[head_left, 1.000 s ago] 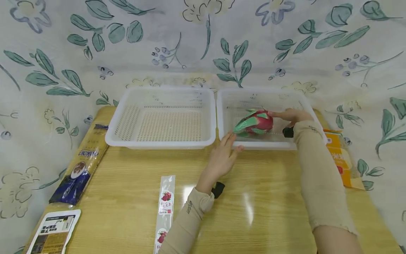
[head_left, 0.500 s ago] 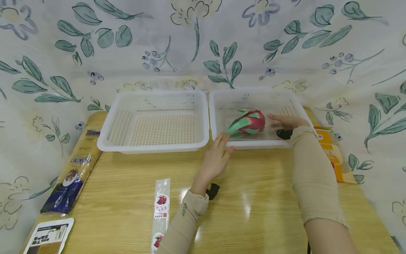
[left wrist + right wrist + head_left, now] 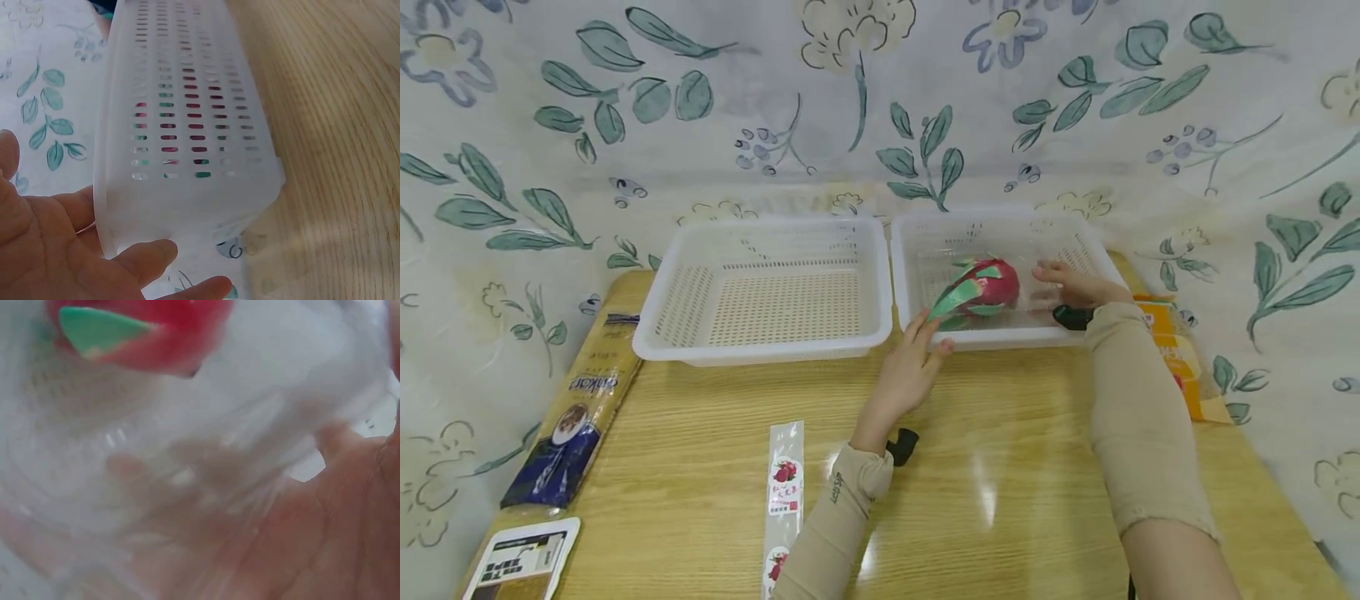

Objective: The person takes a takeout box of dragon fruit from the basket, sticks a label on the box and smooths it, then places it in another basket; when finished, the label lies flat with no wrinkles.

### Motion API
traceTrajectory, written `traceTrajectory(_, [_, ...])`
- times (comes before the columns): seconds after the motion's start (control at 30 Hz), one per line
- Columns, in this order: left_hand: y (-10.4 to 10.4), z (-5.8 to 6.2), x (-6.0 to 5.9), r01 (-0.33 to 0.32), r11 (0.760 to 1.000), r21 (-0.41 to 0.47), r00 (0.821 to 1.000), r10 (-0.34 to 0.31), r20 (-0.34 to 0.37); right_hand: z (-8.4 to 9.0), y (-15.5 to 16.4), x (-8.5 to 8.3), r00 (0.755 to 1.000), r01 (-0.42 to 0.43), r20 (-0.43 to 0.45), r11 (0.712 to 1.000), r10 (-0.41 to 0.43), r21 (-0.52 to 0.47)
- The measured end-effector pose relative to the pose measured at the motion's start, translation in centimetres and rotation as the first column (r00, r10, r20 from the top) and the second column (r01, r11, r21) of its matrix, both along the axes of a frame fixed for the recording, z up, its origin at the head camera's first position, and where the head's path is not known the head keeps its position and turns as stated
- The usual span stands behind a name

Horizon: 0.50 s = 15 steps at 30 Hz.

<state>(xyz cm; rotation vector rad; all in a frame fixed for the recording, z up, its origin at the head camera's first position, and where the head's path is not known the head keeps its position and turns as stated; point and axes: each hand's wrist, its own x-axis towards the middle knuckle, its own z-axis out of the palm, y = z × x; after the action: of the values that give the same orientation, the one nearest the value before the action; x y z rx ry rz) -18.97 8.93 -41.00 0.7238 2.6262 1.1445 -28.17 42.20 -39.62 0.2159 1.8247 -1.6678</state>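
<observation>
Dragon fruit (image 3: 983,287) lies inside my right-hand white basket (image 3: 1097,258), wrapped in a clear plastic bag whose loose end trails toward my right hand (image 3: 1072,285). Its long axis runs roughly left to right across the basket, tilted a little: the green-tipped scales point down and left toward the near-left corner, and the round red body faces right. My right hand is inside the basket just beside that red end, fingers relaxed and spread on the clear plastic; the right wrist view is blurred, so I cannot tell whether I pinch the film or only rest on it. My left hand (image 3: 912,370) is outside, on the wooden surface (image 3: 700,433), with straight fingers touching the basket's near wall just below the green tip, holding nothing; the left wrist view shows red and green through the wall slots (image 3: 187,125). So the fruit sits between my two hands, the right one nearer its body, the left kept from it by the wall. I judge any grip has to come from the right, along the axis.
</observation>
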Motion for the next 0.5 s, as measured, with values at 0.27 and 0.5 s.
traceTrajectory(0.27, [0.0, 0.0, -0.2, -0.009, 1.000, 0.015, 0.999, 0.008, 0.046, 0.5, -0.2, 1.0, 0.993, 0.078, -0.085, 0.997, -0.076, 0.017])
traceTrajectory(0.5, [-0.8, 1.6, -0.7, 0.007, 0.994, 0.106, 0.993, -0.019, 0.119, 1.9, -1.0, 2.5, 0.972, 0.218, -0.058, 0.963, -0.229, -0.161])
